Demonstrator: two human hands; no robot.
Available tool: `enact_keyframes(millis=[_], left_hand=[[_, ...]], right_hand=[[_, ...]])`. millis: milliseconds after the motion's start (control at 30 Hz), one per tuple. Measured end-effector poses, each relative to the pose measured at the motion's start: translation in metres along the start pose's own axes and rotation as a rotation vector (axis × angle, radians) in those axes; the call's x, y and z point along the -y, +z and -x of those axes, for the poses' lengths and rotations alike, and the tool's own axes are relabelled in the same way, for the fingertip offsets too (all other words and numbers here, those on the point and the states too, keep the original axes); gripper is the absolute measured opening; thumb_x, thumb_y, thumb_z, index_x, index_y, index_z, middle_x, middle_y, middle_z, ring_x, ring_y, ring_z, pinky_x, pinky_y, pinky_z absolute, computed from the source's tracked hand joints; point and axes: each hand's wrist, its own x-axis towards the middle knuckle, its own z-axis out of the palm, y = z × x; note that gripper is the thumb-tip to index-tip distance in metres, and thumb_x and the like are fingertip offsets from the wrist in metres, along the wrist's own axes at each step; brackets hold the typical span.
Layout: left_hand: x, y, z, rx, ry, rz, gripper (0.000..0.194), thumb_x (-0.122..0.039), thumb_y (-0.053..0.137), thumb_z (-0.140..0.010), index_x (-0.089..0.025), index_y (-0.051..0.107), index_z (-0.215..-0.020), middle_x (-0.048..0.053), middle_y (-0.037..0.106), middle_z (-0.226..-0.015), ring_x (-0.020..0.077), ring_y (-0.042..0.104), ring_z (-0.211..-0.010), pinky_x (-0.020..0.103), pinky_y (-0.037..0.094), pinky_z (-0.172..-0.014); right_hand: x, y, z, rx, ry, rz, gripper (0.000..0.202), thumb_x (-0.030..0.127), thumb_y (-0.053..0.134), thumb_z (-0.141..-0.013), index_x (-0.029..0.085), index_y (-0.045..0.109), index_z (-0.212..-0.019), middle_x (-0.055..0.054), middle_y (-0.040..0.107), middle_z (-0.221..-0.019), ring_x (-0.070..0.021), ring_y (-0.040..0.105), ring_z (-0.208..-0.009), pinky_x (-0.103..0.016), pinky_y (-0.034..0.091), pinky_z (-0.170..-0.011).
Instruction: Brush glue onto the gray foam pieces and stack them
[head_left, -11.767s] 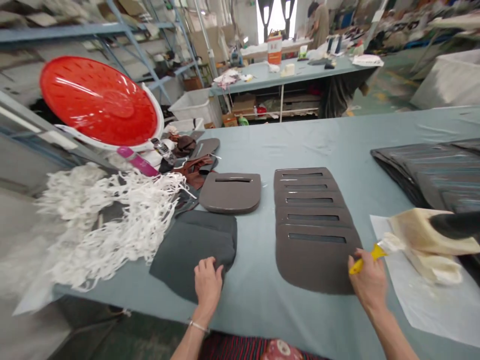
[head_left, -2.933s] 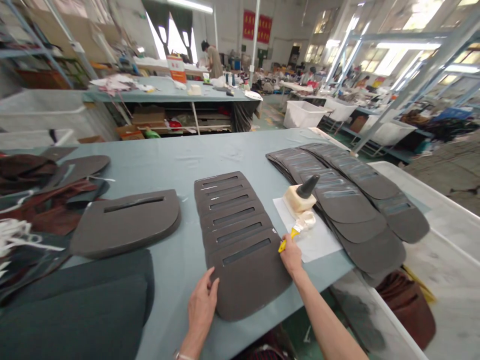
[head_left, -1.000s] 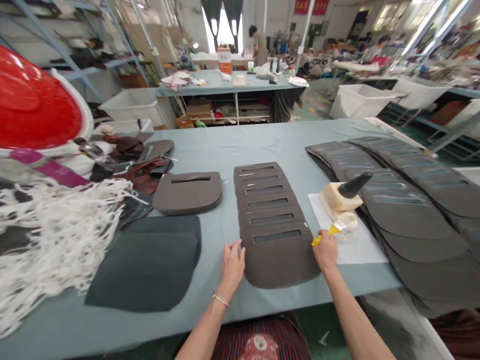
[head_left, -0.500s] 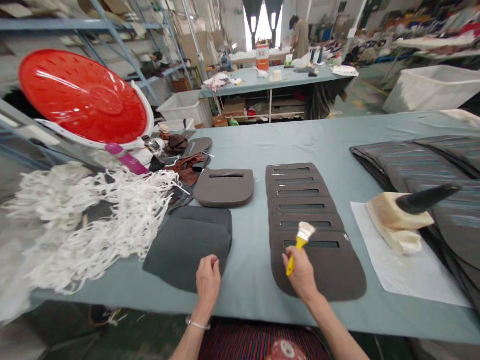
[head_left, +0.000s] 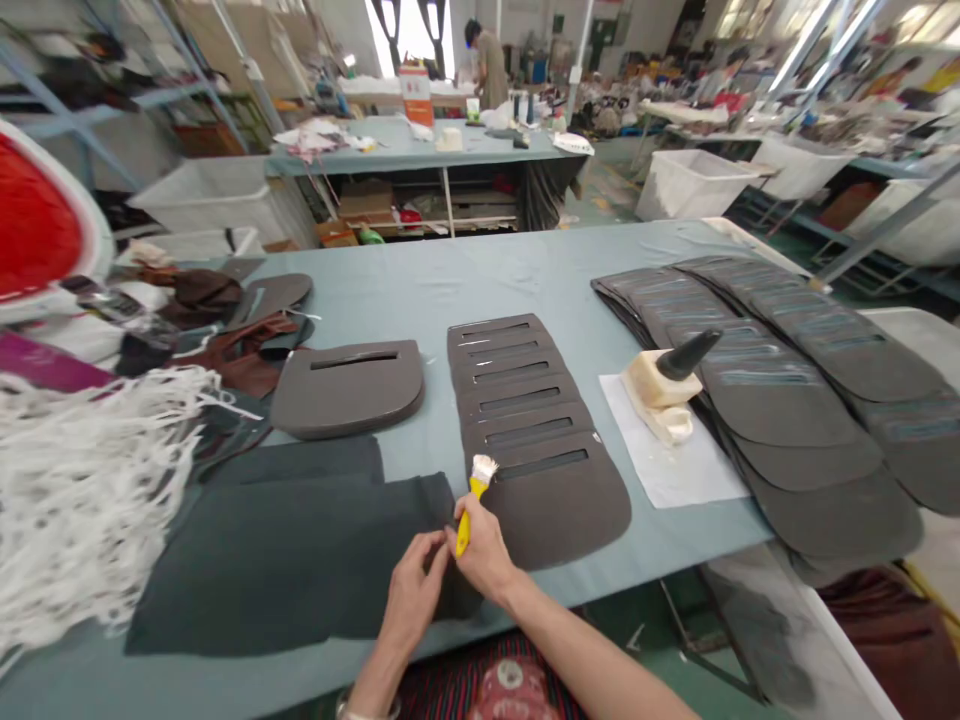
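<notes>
My right hand [head_left: 484,548] is closed around the yellow handle of a paintbrush [head_left: 478,485], its pale bristles pointing up. Just beside it, my left hand [head_left: 411,590] pinches the right edge of a dark, thin fabric-like sheet [head_left: 300,560]. The fingertips of both hands meet at that edge, so the exact grip is partly hidden. Right of the hands, brown-grey slotted panels [head_left: 559,510] overlap in a row, slots showing. A neat stack of similar panels [head_left: 349,395] lies behind the dark sheet.
On white paper [head_left: 641,470] at the right sits a cream block-shaped container [head_left: 660,385] with a black cone on top. Beyond it spread more panels [head_left: 780,400]. White stringy scraps [head_left: 90,490] heap at the left. A person [head_left: 491,65] stands behind the far table [head_left: 360,150].
My right hand has carried the paintbrush left, off the slotted panels, to meet my left hand. The dark sheet now extends farther across the table, its edge in my fingers. The view has turned right.
</notes>
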Motion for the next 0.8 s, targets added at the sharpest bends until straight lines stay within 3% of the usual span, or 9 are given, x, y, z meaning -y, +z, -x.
enact_keyframes(millis=[67,167,333,433,567,800], left_hand=[[-0.007,0.013,-0.001,-0.039,0.097,-0.143,0.035,-0.045,0.041,-0.087,-0.022,0.061,-0.104,0.008,0.063,-0.107,0.0206,0.057,-0.101,0.037,0.044,-0.09],[-0.001,0.023,0.0,-0.163,0.164,-0.414,0.042,-0.041,0.045,-0.086,-0.023,0.052,-0.124,0.011,0.053,-0.129,0.0265,0.044,-0.123,0.046,0.036,-0.1],[-0.001,0.04,0.014,0.052,0.461,-0.633,0.053,-0.034,0.042,-0.088,-0.026,0.034,-0.14,0.008,0.04,-0.144,0.0264,0.026,-0.138,0.047,0.029,-0.106],[-0.012,0.056,0.022,0.146,0.598,-0.681,0.054,-0.032,0.041,-0.089,-0.026,0.031,-0.141,0.007,0.037,-0.146,0.0262,0.026,-0.138,0.047,0.03,-0.106],[-0.017,0.071,0.022,0.161,0.676,-0.711,0.052,-0.029,0.041,-0.089,-0.025,0.033,-0.14,0.007,0.034,-0.147,0.0266,0.027,-0.137,0.047,0.031,-0.106],[-0.006,0.069,0.014,0.084,0.616,-0.749,0.05,-0.027,0.04,-0.089,-0.025,0.036,-0.139,0.006,0.039,-0.145,0.0267,0.029,-0.136,0.047,0.03,-0.106]], right_hand=[[-0.007,-0.023,0.001,-0.072,0.013,-0.016,0.015,0.014,0.046,-0.075,0.022,0.041,-0.087,0.004,0.043,-0.073,-0.0108,0.042,-0.062,-0.021,0.036,-0.06],[-0.026,-0.075,0.01,-0.118,0.061,0.054,0.014,0.016,0.044,-0.076,0.021,0.041,-0.089,0.003,0.044,-0.075,-0.0105,0.043,-0.063,-0.021,0.037,-0.062],[-0.079,-0.166,0.042,-0.2,0.269,0.307,0.019,0.024,0.047,-0.076,0.022,0.041,-0.093,0.004,0.043,-0.072,-0.0116,0.043,-0.059,-0.022,0.036,-0.06],[-0.11,-0.2,0.061,-0.25,0.371,0.456,0.02,0.025,0.047,-0.075,0.021,0.042,-0.094,0.002,0.046,-0.072,-0.0137,0.047,-0.06,-0.023,0.036,-0.06],[-0.134,-0.215,0.071,-0.285,0.459,0.625,0.017,0.022,0.042,-0.078,0.021,0.045,-0.094,-0.001,0.053,-0.075,-0.0161,0.051,-0.064,-0.025,0.034,-0.059],[-0.146,-0.201,0.063,-0.311,0.35,0.617,0.014,0.021,0.041,-0.083,0.02,0.046,-0.096,-0.006,0.054,-0.09,-0.0188,0.054,-0.08,-0.026,0.039,-0.068]])
